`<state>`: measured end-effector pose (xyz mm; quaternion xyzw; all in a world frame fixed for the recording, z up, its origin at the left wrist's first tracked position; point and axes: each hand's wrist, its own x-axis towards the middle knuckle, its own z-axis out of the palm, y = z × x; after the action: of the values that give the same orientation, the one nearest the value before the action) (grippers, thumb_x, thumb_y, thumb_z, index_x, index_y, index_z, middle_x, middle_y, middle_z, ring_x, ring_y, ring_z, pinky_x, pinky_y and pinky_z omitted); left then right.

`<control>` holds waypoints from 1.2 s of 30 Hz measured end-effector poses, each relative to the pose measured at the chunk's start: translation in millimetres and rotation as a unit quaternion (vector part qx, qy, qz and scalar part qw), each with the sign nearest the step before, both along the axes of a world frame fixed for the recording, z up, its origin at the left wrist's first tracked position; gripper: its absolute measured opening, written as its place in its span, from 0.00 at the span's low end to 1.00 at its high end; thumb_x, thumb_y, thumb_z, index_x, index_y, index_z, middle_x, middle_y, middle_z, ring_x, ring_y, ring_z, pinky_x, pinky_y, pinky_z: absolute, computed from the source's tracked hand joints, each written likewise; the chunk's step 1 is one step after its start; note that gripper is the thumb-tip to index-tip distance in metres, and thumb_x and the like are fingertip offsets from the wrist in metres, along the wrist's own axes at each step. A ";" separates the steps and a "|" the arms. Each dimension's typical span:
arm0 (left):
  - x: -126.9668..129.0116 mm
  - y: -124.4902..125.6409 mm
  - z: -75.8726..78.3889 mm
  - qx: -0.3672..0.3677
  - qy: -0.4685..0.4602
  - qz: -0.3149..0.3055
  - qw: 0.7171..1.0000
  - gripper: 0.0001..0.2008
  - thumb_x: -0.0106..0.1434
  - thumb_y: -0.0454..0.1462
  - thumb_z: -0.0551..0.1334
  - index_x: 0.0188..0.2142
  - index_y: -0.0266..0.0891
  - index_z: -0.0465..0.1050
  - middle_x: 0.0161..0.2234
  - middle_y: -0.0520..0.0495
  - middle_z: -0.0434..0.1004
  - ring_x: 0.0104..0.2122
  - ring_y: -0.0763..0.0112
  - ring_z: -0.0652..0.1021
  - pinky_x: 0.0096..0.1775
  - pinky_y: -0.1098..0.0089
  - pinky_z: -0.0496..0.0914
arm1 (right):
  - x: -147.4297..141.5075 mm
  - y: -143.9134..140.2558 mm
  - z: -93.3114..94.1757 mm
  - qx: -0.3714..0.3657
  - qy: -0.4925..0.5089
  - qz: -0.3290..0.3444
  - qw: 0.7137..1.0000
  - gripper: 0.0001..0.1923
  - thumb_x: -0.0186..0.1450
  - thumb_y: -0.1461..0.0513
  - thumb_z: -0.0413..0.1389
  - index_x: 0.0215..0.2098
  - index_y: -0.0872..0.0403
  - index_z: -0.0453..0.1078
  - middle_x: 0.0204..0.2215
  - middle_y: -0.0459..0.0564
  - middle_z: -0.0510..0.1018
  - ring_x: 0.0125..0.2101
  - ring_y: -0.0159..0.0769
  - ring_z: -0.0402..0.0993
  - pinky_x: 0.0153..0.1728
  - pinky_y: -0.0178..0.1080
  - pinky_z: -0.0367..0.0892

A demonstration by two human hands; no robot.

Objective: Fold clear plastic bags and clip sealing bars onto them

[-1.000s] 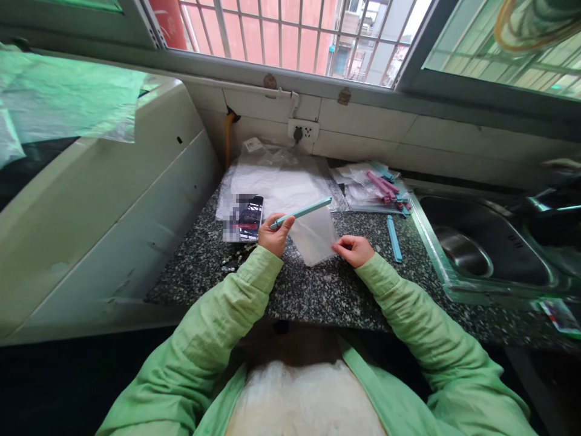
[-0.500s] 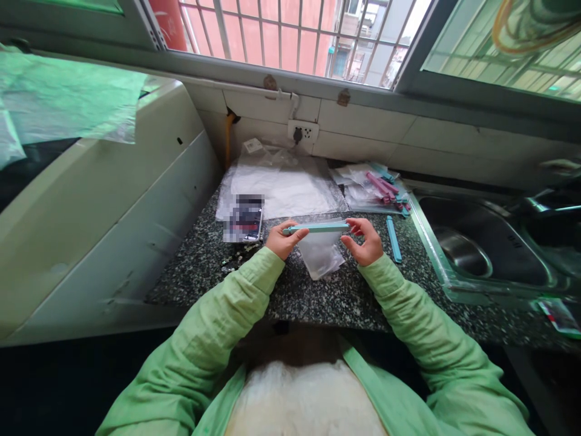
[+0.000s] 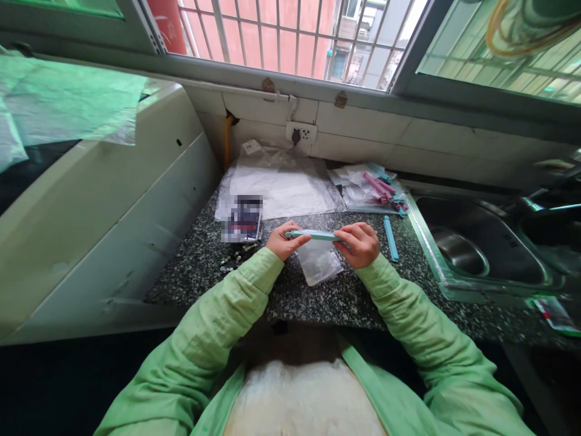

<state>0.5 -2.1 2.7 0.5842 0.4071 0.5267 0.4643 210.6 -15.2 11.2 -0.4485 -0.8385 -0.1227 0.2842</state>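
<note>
Between my two hands a light-blue bag sealing clip [image 3: 318,235] is held level above the counter. My left hand [image 3: 282,242] pinches its left end between thumb and fingers. Thumb and fingers of my right hand [image 3: 359,244] are closed on its right end. A clear plastic bag [image 3: 318,266] hangs below the clip, its top edge along the clip; whether the clip is fully closed over it I cannot tell. Right of my right hand, a second light-blue clip [image 3: 391,238] lies on the counter.
Speckled stone counter [image 3: 313,303] runs under my hands. Behind them lie large plastic bags [image 3: 290,188] and a pile of pink and blue clips [image 3: 381,188]. A partly blurred phone-like object [image 3: 247,221] is at left, a metal sink [image 3: 458,251] at right, a white appliance [image 3: 149,206] far left.
My right hand has moved left and closed on the clip's right end, where its fingers were spread before. The left hand keeps its grip; the clip has dropped slightly.
</note>
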 end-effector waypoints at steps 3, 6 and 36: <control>0.9 1.2 -4.9 -0.012 -0.006 -0.009 1.000 0.19 0.38 0.49 0.67 0.16 0.35 0.67 0.18 0.54 0.59 0.19 0.79 0.61 0.22 0.74 0.55 | -0.4 -1.2 1.2 0.012 -0.019 -0.008 1.000 0.12 0.60 0.55 0.50 0.33 0.51 0.73 0.30 0.49 0.76 0.33 0.35 0.66 0.38 0.38 0.57; 5.3 2.9 -9.5 -0.054 0.000 -0.036 0.998 0.19 0.38 0.49 0.67 0.17 0.35 0.68 0.17 0.55 0.59 0.19 0.79 0.61 0.23 0.74 0.57 | 2.1 -0.4 6.3 0.017 -0.023 -0.023 0.999 0.12 0.61 0.56 0.49 0.33 0.51 0.73 0.30 0.49 0.77 0.33 0.35 0.66 0.38 0.38 0.55; 162.5 176.8 14.6 -0.095 0.245 0.069 0.962 0.09 0.49 0.33 0.59 0.15 0.37 0.63 0.16 0.51 0.64 0.25 0.70 0.69 0.30 0.71 0.62 | 119.3 171.1 29.9 -0.075 -0.095 -0.344 0.931 0.18 0.56 0.58 0.48 0.36 0.60 0.73 0.35 0.61 0.75 0.38 0.46 0.65 0.33 0.43 0.53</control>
<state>163.0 174.6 17.3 0.6191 0.5957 0.3576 0.3660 329.9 155.8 41.1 -0.7155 -0.6628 -0.1919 0.1090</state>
